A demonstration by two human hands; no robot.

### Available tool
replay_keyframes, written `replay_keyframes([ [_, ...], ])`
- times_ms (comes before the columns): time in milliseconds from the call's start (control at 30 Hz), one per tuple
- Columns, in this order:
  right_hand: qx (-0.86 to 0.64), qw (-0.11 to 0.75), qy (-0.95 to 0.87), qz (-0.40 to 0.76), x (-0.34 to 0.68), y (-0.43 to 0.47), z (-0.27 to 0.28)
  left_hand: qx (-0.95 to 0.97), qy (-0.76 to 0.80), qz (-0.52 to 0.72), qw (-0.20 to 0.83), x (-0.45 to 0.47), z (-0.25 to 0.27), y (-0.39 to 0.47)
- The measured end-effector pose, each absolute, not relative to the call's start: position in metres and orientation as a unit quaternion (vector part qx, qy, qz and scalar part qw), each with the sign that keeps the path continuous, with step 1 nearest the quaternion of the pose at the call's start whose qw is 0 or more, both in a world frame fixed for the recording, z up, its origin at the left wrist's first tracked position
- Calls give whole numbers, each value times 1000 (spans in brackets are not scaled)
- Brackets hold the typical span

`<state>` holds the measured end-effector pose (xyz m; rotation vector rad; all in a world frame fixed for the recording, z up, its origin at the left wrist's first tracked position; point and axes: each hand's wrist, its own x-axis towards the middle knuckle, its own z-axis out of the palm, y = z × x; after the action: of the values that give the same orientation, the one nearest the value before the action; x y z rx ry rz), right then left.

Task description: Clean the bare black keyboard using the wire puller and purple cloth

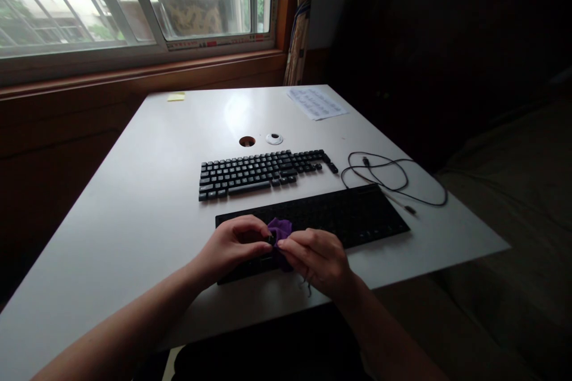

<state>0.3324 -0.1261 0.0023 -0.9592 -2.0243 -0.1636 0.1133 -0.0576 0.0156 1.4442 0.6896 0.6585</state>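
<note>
Between the thumb and forefinger of my left hand (239, 242) is a small black keycap (271, 239), pinched above the keyboard base. My right hand (319, 257) is closed on a purple cloth (281, 230), which presses against the keycap. Beneath both hands lies the black keyboard base (348, 217), slightly turned on the white table. Behind it, loose black keycaps (245, 172) are laid out in rows like a keyboard, with several apart at their right end. My hands hide part of the base.
A black cable (397, 187) lies in loops at the right of the base. Further back are a round hole (247, 141), a white grommet ring (274, 139), a printed sheet (317, 103) and a yellow sticky note (176, 96). The white table (111, 190) stands near a window.
</note>
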Motion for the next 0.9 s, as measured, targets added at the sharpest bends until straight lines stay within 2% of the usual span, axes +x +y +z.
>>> replay_keyframes([
  [167, -374, 430, -819, -65, 331, -127, 5, 571, 283, 341, 691, 113, 13, -56],
  [300, -394, 460, -793, -63, 330, -127, 5, 570, 261, 359, 692, 113, 12, -55],
  [900, -421, 497, -759, -8, 329, -124, 1, 602, 334, 326, 648, 114, 20, -60],
])
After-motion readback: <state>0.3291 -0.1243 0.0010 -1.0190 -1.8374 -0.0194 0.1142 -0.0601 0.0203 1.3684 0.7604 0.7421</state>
